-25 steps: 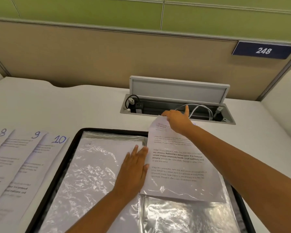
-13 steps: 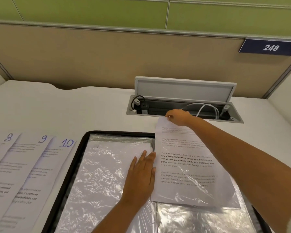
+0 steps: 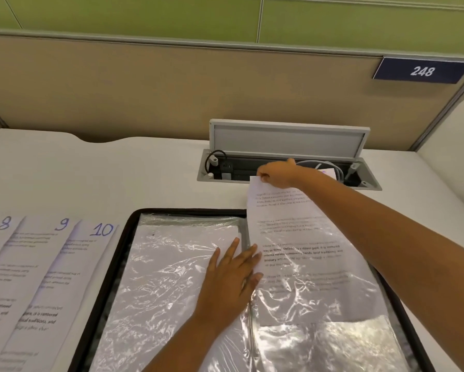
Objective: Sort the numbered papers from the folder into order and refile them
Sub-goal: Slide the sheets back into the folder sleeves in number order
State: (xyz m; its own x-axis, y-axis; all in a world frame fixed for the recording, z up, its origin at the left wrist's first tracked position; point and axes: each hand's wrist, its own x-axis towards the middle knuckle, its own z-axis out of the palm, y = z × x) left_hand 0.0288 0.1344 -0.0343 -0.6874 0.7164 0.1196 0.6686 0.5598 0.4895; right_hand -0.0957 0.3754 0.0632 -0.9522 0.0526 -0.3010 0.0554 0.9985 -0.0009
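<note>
Right now my right hand is stretched out to the far side of the table, its fingers curled and pinching the top edge of a printed sheet. That sheet sits partly inside a clear plastic sleeve on the right half of the open folder, its upper part sticking out past the folder's black rim and reaching toward the open cable box set into the table. I cannot read any number on this sheet; my arm covers its upper right corner.

My left hand lies flat with its fingers straight and spread, pressing down beside the folder's middle fold, fingertips touching the left edge of the sheet and the sleeve around it. It grips nothing.

The left half of the folder holds another crinkled clear sleeve with white paper inside.

Off to the left of the folder, three printed papers lie fanned and overlapping on the table, with handwritten blue numbers at their tops: 8, 9 and 10. The paper marked 10 lies just beside the folder's left rim.

A blue plate reading 248 hangs on the partition behind.
</note>
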